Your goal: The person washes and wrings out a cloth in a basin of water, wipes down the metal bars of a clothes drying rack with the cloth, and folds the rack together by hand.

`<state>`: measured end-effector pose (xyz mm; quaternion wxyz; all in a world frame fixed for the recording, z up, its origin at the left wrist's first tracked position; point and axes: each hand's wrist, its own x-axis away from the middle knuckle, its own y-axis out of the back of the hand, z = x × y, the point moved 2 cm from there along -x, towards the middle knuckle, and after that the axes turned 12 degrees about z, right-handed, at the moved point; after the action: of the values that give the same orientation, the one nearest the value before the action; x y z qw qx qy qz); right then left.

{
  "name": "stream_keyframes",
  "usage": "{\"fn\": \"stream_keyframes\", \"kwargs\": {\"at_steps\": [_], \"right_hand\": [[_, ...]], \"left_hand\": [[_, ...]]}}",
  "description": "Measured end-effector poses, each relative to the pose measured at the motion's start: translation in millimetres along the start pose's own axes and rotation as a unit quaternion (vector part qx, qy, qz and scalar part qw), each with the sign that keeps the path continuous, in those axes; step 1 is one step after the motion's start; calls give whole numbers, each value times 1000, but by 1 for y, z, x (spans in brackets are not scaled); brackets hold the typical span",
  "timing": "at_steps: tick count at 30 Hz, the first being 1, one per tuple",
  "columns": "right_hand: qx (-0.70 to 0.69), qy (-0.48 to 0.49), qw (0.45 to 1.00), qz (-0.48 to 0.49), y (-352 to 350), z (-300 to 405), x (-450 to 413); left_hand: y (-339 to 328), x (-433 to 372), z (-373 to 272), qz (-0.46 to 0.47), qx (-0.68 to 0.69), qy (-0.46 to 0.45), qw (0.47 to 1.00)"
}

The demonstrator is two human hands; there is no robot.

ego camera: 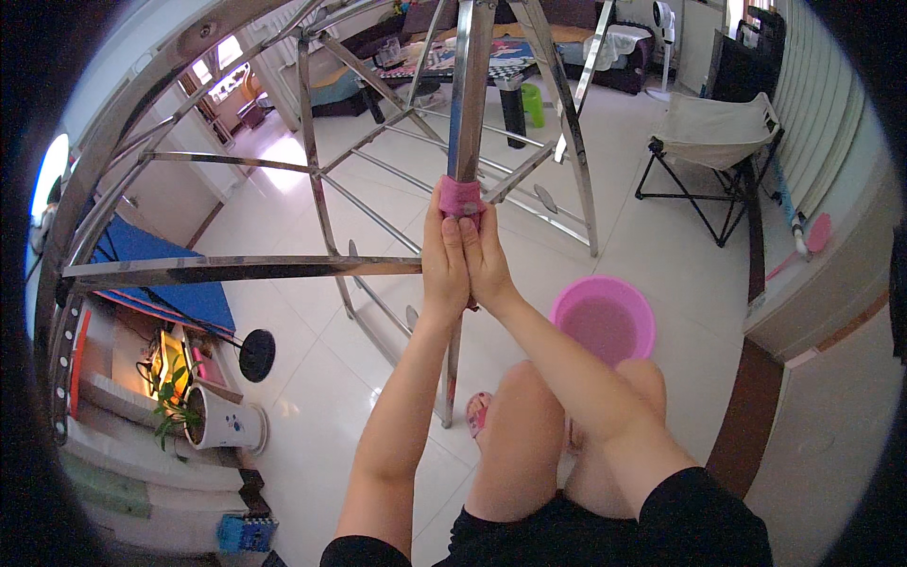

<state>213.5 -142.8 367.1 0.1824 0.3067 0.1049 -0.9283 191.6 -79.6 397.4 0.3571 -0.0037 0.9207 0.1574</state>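
Both my hands are pressed side by side around a pink cloth (460,197), which wraps an upright leg of a shiny metal rack frame (468,106). My left hand (445,262) lies on the left side of the wrapped tube and my right hand (487,259) on the right, thumbs together at the front. The palms and the tube between them are hidden. Below the hands the leg runs down to the tiled floor. A horizontal metal bar (248,268) meets the leg from the left, behind my left hand.
On the floor before my knees stands a pink basin (602,319) with cloudy liquid. A folding chair (716,135) is at the right, a potted plant (227,425) at the lower left. A low table (460,60) and a green stool (533,106) lie beyond the frame.
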Motion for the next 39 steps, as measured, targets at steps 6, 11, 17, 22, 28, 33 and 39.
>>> {"fn": "stream_keyframes", "kwargs": {"at_steps": [6,11,17,22,28,33,39], "right_hand": [[-3,-2,1000,3,6,9,-11],[-40,25,999,-24,22,38,-50],[-23,110,992,-50,44,81,-126],[-6,171,983,-63,47,91,-155],[-48,154,985,-66,29,63,-114],[-82,112,987,-78,22,31,-69],[-83,59,991,-91,10,10,-26]], "left_hand": [[4,-11,-2,5,7,3,1000],[5,-56,-33,33,-17,16,999],[15,-143,-59,17,-94,-154,983],[19,-170,-62,11,-164,-170,972],[10,-118,-49,-11,-159,-145,977],[4,-63,-26,-34,-184,-80,979],[1,-15,-1,-80,-261,-2,962]]}}
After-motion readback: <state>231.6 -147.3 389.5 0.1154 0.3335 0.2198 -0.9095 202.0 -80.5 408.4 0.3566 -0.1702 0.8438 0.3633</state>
